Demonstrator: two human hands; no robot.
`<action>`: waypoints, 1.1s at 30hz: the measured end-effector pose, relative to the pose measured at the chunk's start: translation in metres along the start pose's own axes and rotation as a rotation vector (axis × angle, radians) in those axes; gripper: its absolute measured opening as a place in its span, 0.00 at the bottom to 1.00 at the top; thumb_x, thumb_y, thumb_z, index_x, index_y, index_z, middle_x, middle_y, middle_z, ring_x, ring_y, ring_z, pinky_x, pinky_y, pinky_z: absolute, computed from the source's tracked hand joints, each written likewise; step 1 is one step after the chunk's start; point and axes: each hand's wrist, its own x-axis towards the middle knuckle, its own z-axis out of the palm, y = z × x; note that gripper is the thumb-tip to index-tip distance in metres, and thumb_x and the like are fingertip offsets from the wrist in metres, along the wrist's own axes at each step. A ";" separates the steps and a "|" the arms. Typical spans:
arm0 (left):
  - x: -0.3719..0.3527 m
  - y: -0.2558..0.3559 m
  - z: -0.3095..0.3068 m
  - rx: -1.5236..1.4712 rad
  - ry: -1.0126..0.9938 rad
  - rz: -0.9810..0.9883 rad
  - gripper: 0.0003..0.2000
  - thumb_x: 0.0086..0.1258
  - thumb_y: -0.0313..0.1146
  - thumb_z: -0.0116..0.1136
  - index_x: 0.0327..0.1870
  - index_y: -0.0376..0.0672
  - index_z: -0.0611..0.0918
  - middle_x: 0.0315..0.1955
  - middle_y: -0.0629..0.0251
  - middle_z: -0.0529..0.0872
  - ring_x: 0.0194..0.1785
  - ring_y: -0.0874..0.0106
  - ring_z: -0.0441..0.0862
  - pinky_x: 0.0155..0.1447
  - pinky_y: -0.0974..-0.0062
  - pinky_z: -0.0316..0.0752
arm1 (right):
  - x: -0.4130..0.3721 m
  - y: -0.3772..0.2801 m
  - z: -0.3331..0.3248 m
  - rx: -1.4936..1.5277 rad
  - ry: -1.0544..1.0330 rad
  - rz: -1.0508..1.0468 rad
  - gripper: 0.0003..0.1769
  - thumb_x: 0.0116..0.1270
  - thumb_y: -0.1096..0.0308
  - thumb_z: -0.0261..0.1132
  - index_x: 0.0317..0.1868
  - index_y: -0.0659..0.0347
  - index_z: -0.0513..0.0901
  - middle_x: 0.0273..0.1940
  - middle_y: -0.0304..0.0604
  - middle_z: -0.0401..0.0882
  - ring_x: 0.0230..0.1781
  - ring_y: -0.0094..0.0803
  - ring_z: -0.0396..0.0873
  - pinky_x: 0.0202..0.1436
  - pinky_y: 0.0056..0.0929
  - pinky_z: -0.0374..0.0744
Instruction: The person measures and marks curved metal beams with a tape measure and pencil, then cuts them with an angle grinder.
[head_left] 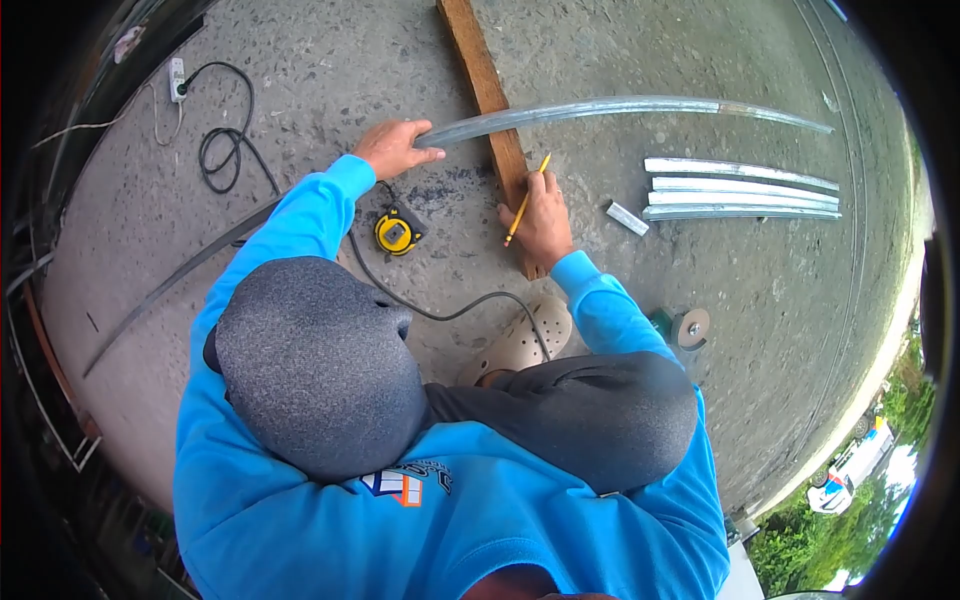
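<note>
My left hand [397, 148] is wrapped round a long grey metal channel [600, 109], which runs out to the right and back under my left arm to the lower left. The channel lies across a brown wooden plank [480, 70]. Between the fingers of my right hand [541, 215] is a yellow pencil [518, 221], slanting up to the right, and the hand is at the lower part of the plank. A yellow and black tape measure [396, 232] lies on the concrete below my left hand.
Several cut metal strips [745, 190] and a short metal piece [628, 218] lie at the right. An angle grinder [685, 327] sits right of my right sleeve. A black cable [440, 316] passes my shoe [515, 345]. A power strip [177, 78] is at the upper left.
</note>
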 end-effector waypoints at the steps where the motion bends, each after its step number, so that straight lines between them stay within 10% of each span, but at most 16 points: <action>1: -0.001 0.003 -0.002 0.023 -0.002 -0.002 0.25 0.69 0.56 0.67 0.50 0.39 0.83 0.30 0.52 0.86 0.36 0.57 0.85 0.40 0.58 0.75 | -0.001 -0.003 0.004 0.012 -0.001 0.007 0.33 0.55 0.64 0.78 0.57 0.64 0.70 0.54 0.58 0.70 0.56 0.61 0.76 0.58 0.53 0.80; 9: 0.006 -0.009 0.007 0.118 -0.007 0.058 0.20 0.73 0.52 0.64 0.46 0.43 0.80 0.28 0.55 0.84 0.33 0.55 0.83 0.39 0.56 0.73 | 0.011 0.004 -0.030 -0.084 0.053 -0.100 0.29 0.67 0.51 0.70 0.59 0.64 0.77 0.52 0.58 0.78 0.53 0.60 0.79 0.56 0.50 0.81; 15: 0.012 -0.011 0.010 0.133 -0.021 0.021 0.19 0.74 0.50 0.64 0.49 0.42 0.80 0.26 0.50 0.84 0.32 0.52 0.83 0.39 0.53 0.74 | 0.091 0.005 -0.092 0.648 0.090 -0.109 0.25 0.81 0.56 0.57 0.67 0.64 0.79 0.44 0.44 0.88 0.46 0.30 0.83 0.52 0.29 0.82; 18: 0.006 -0.005 0.015 0.206 0.058 0.052 0.18 0.74 0.50 0.64 0.47 0.43 0.79 0.28 0.49 0.85 0.33 0.50 0.85 0.39 0.53 0.75 | 0.128 0.004 -0.118 0.380 -0.185 -0.128 0.21 0.78 0.58 0.59 0.60 0.65 0.84 0.42 0.44 0.88 0.44 0.29 0.83 0.53 0.29 0.82; 33: 0.004 -0.001 0.016 0.258 0.061 0.003 0.17 0.75 0.50 0.63 0.43 0.45 0.78 0.28 0.50 0.86 0.33 0.51 0.85 0.38 0.53 0.77 | 0.167 0.013 -0.094 0.355 -0.142 -0.067 0.16 0.62 0.60 0.63 0.32 0.68 0.82 0.23 0.45 0.77 0.27 0.36 0.79 0.37 0.37 0.78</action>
